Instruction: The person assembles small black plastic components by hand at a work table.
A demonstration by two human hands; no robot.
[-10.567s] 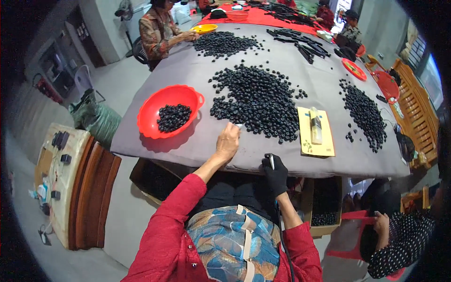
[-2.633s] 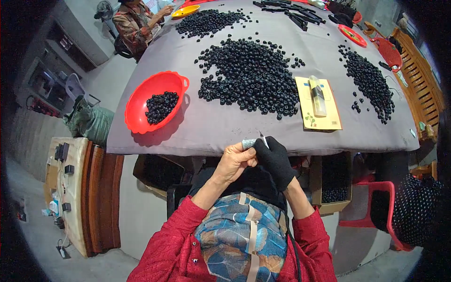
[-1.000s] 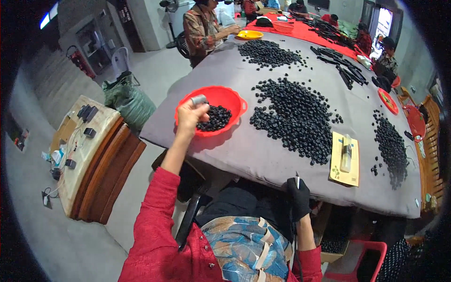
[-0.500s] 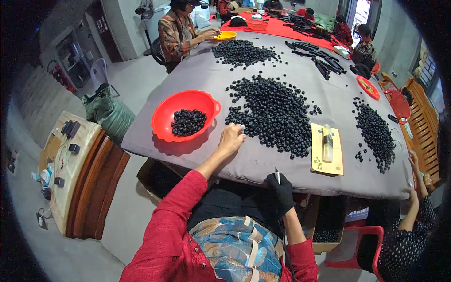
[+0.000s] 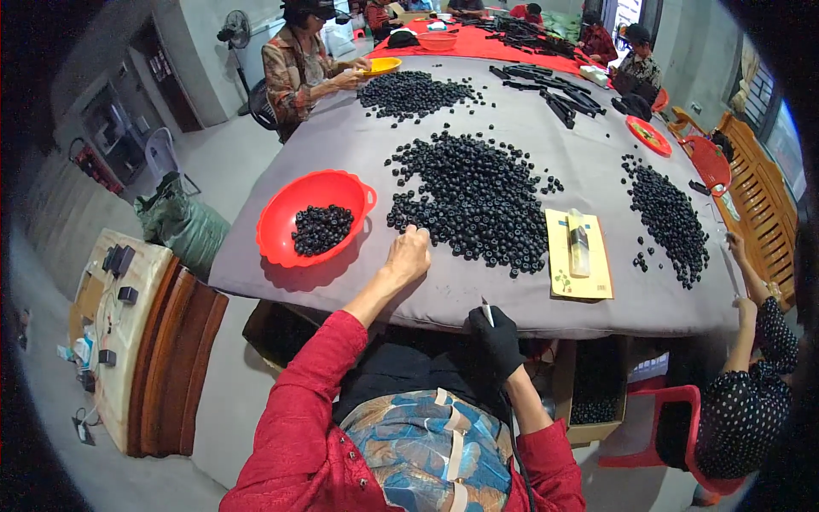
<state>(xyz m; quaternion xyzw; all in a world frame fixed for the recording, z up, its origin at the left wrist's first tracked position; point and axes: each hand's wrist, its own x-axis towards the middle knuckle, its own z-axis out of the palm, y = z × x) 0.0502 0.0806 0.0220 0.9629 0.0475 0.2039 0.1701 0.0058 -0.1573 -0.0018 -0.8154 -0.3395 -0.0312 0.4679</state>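
Observation:
My bare left hand (image 5: pixel 408 256) rests at the near left edge of a large heap of small black bead-like pieces (image 5: pixel 478 192). Its fingers are curled together, and anything between them is hidden. In a black glove, my right hand (image 5: pixel 498 343) is closed around a white pen-shaped tool (image 5: pixel 488 314) with a thin dark tip, held at the table's near edge. A dark cord runs down beside the right forearm. Left of my left hand, a red scalloped bowl (image 5: pixel 277 205) holds more black pieces. The yellow card (image 5: pixel 597 286) right of the heap carries a clear tube (image 5: pixel 579 247).
The grey cloth-covered table (image 5: pixel 341 145) also bears a far heap (image 5: pixel 414 92) and a right-hand heap (image 5: pixel 665 218) of black pieces. A co-worker at far left handles a yellow bowl (image 5: pixel 384 66); another's arms (image 5: pixel 744 316) reach in at right. Below stands an open box (image 5: pixel 589 427).
The whole view has shifted, moving the table slightly left and up. My left fingers have curled in against the heap; the right hand keeps hold of the pen-shaped tool.

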